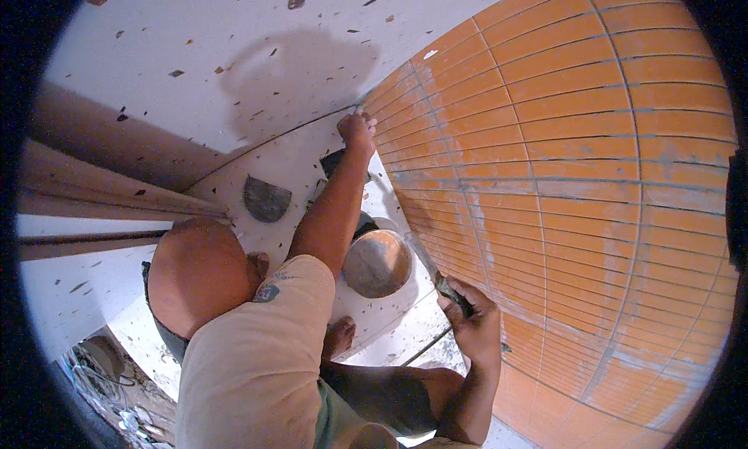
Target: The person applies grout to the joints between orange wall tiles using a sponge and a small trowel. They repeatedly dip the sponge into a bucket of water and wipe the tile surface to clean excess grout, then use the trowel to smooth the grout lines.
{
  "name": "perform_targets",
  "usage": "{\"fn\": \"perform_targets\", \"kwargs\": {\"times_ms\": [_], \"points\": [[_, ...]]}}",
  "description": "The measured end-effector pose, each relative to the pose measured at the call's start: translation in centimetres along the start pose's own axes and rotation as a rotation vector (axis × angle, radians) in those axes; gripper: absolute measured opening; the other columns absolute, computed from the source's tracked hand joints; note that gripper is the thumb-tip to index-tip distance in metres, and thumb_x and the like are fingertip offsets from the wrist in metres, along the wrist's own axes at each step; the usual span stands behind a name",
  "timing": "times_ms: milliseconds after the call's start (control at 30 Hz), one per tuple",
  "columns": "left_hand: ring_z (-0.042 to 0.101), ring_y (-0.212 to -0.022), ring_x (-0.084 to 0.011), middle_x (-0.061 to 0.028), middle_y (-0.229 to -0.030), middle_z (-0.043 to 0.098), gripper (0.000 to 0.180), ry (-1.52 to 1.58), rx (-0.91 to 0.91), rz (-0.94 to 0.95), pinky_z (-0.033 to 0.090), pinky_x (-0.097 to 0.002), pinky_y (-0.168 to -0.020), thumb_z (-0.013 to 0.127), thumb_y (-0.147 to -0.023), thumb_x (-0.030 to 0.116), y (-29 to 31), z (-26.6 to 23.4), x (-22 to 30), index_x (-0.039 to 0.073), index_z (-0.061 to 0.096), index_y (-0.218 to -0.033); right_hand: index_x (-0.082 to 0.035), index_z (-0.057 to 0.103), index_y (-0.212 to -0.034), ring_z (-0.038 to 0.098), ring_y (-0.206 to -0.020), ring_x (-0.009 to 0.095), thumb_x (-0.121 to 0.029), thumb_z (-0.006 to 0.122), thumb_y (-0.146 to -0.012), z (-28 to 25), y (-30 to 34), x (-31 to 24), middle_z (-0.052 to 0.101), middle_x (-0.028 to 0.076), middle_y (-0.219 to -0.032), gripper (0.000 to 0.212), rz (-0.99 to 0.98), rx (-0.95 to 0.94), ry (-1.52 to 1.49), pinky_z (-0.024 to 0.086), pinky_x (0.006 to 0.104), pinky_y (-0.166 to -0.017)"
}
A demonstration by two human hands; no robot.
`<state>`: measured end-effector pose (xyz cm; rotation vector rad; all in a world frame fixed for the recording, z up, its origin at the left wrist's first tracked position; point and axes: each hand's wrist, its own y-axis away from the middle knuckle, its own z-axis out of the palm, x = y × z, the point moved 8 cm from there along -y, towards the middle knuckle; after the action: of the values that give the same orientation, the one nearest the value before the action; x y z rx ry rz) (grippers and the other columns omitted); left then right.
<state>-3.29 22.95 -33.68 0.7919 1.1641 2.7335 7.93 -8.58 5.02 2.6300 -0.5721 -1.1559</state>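
At the lower left of the frame, loose rubble and cables (125,410) lie beyond the pale speckled surfaces. A speckled white wall (179,28) fills the upper left. The bent left knee (195,270) is raised at left of centre; the posture suggests a low squat, probably adopted to bring both hands near the base of the wall.

Left of centre, a dark grey half-disc (266,199) lies on the speckled floor (292,157), apart from both hands. Its nature could not be determined.

The left hand (357,129) is at upper centre, arm extended, where the white wall meets the tiling. Its fingers are curled with the tips at the corner; whether they grip anything cannot be told. The reach appears dictated by the depth of that corner. A black object (333,162) lies just below this hand, partly behind the forearm.

At centre stands a round container (407,256) with grey material inside. It sits between the two hands, near the tiling, a position judged convenient for reach from either side.

Right of centre, the right hand (475,328), well apart from the left, is clamped on a dark tool (453,293), which points up and left, towards the foot of the orange tiled wall (561,176). That angle seemingly suits the narrow edge there. The wall occupies the right of the frame; greyish smears mark several joints.
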Motion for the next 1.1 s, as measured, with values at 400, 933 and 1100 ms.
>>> {"fn": "perform_targets", "kwargs": {"times_ms": [400,933,1100], "points": [[0.049,-0.054,-0.013,-0.0035,-0.07,0.052,0.008,0.041,-0.107,-0.085,0.036,-0.0253,-0.045,0.053,-0.092,0.014,3.3,2.9,1.7,0.006,0.053,-0.092,0.005,0.063,-0.116,0.064,-0.1,0.019,-0.002,0.072,-0.084,0.0,0.1,0.8,0.068,0.015,-0.108,0.033,0.038,-0.013,0.038,0.049,0.0298,-0.091],[0.064,-0.085,-0.0194,-0.0068,-0.096,0.062,0.018,-0.802,-0.388,0.612,0.045,-0.025,-0.063,0.054,-0.089,0.012,1.8,5.6,4.0,0.0,0.055,-0.103,0.002,0.066,-0.111,0.068,-0.093,0.024,-0.009,0.075,-0.083,0.0,-0.3,0.0,0.07,0.017,-0.101,0.031,-0.106,0.005,0.069,0.053,0.0318,-0.083],[0.063,-0.083,-0.0229,-0.0055,-0.094,0.058,0.017,0.099,-0.264,-0.157,0.046,-0.0297,-0.067,0.052,-0.09,0.018,0.1,2.6,-2.2,0.004,0.053,-0.101,0.001,0.066,-0.111,0.068,-0.092,0.023,-0.009,0.075,-0.083,-0.5,0.5,0.9,0.07,0.017,-0.1,0.032,-0.025,0.059,0.039,0.053,0.0312,-0.082]]}}
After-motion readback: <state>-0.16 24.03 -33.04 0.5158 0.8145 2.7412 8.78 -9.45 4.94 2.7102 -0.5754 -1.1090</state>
